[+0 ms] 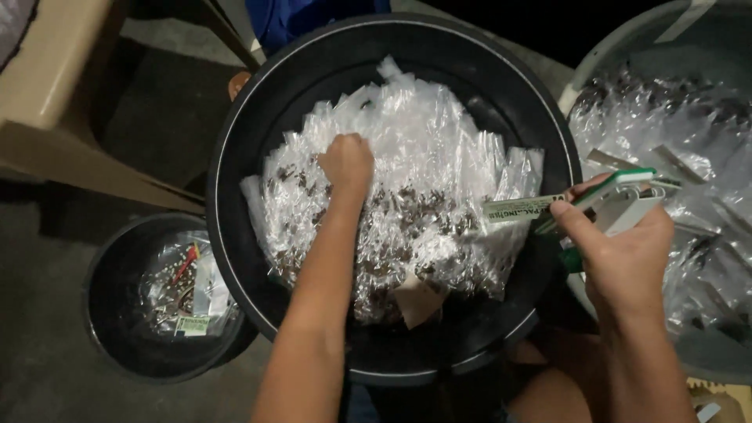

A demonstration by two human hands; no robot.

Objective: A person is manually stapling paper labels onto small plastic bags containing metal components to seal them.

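The floor (pixel 47 313) is grey concrete, dimly lit. A small black bucket (pixel 106 313) stands at left. The large black basin (pixel 235 117) holds clear plastic bags (pixel 423 157). The left hand (pixel 346 163) is closed, apparently pinching one bag. The right hand (pixel 627 254) grips a white-and-green stapler (pixel 627 192); its long axis runs sideways, nose pointing left over the basin's right rim.

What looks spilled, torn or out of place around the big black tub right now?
Nothing stands out. The clear packets lie heaped inside the black tub, none over its rim. The left hand is closed on the heap; the right hand grips a green-and-white stapler holding a paper label.
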